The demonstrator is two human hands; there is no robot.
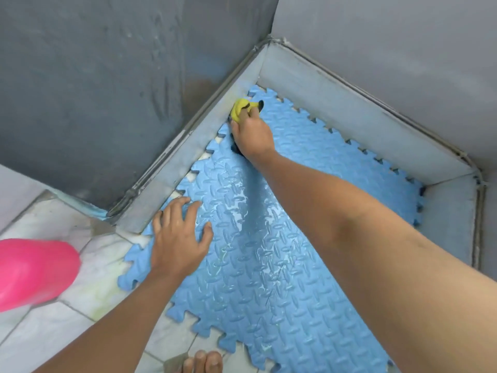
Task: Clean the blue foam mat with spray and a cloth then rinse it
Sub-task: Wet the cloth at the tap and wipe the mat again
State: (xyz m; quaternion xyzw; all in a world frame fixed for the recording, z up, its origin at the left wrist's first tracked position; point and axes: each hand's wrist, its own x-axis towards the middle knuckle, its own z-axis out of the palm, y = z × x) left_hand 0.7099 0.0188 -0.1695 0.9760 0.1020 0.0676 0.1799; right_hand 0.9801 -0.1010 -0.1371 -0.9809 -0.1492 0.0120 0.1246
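Grey walls [107,90] hem a wet blue mat [282,265] on tiled floor [67,332]. Right hand [251,135], arm stretched far, grips a yellow cloth [240,109] at the mat's far-left edge; left hand [178,238] presses flat, fingers spread, on its left edge. Pink object [35,270], left, is cut off.

No text, label, brand, number or sign can be read anywhere in the view.
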